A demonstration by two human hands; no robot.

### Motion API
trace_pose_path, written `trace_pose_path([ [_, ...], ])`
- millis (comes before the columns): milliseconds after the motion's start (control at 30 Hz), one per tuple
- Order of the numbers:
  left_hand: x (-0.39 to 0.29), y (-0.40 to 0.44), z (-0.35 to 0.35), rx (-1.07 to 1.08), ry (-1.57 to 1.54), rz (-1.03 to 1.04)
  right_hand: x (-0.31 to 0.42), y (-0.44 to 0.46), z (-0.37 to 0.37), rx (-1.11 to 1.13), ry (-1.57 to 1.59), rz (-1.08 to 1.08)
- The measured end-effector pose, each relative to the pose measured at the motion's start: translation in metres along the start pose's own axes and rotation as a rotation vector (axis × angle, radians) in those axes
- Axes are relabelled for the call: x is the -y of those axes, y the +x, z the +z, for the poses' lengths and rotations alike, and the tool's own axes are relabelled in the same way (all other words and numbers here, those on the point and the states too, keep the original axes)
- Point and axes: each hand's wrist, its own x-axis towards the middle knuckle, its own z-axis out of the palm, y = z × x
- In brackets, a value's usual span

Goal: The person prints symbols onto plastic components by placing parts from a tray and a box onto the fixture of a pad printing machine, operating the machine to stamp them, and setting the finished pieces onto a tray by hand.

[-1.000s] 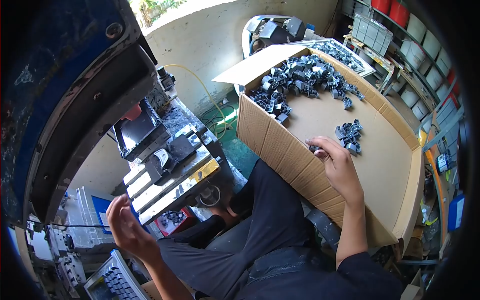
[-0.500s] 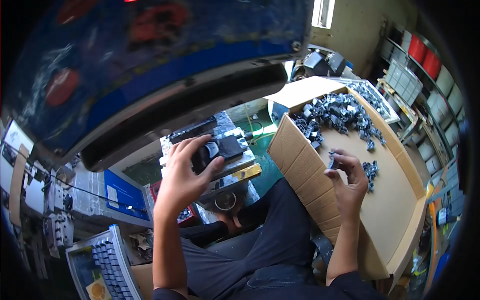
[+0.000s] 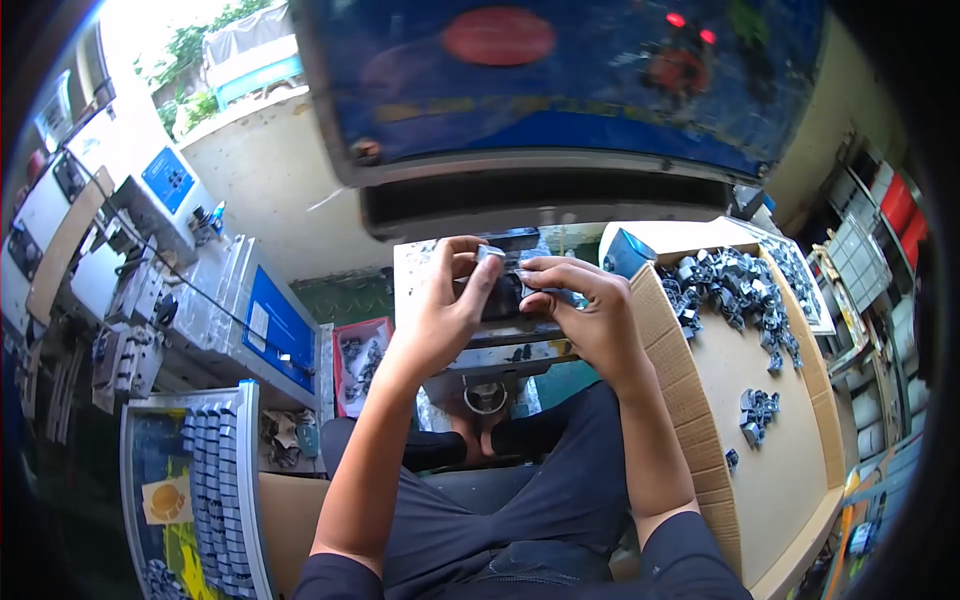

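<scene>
While left fingers (image 3: 483, 283) and right fingers (image 3: 565, 275) pinch small parts (image 3: 490, 252), the carton edge (image 3: 698, 410) crowds the right forearm (image 3: 652, 445).

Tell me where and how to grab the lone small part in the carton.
Likely best from above, with the right hand once free: pinch the part by its outer edges. It is small and lies apart from the cluster, but the carton wall seems close on its left. Finer shape is too small to tell.

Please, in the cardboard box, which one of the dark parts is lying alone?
The small part by the box's left wall, below the small cluster in view; the others lie in that cluster or the big far heap.
</scene>
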Motion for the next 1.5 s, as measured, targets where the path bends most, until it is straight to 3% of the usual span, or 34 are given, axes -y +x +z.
trace_pose_path([
  [200, -0.002, -0.004, 0.001, -0.007, -0.055, -0.009, 0.008, 0.006, 0.008, 0.022, -0.058, 0.083],
  [333, 0.005, -0.004, 0.001, -0.035, -0.075, 0.035, 0.023, 0.002, 0.004, 0.075, -0.269, 0.08],
  [567, 0.017, -0.037, -0.032, -0.399, -0.277, 0.206, 0.023, -0.012, 0.008, 0.137, -0.359, 0.068],
  [767, 0.056, -0.128, -0.148, -0.686, 0.043, -0.017, 0.011, -0.052, 0.009, 0.16, -0.477, -0.077],
  [833, 0.074, -0.162, -0.201, -0.851, 0.012, -0.14, 0.012, -0.063, 0.006, 0.141, -0.463, -0.077],
  [1000, 0.098, -0.269, -0.333, -1.265, -0.265, -0.204, 0.013, -0.078, -0.019, 0.14, -0.4, 0.027],
  [1067, 0.102, -0.302, -0.364, -1.298, -0.062, -0.192, 0.008, -0.083, -0.039, 0.101, -0.418, 0.029],
  [1133, 0.099, -0.324, -0.382, -1.295, 0.204, -0.318, 0.008, -0.086, -0.054, 0.048, -0.352, 0.081],
  [1233, 0.114, -0.344, -0.401, -1.168, 0.375, -0.297, -0.002, -0.093, -0.074, -0.026, -0.325, 0.133],
  [1333, 0.121, -0.352, -0.406, -1.089, 0.431, -0.474, -0.016, -0.102, -0.089, -0.08, -0.312, 0.186],
  [1500, 0.135, -0.356, -0.411, -1.03, 0.525, -0.543, -0.019, -0.111, -0.098, -0.145, -0.346, 0.249],
])
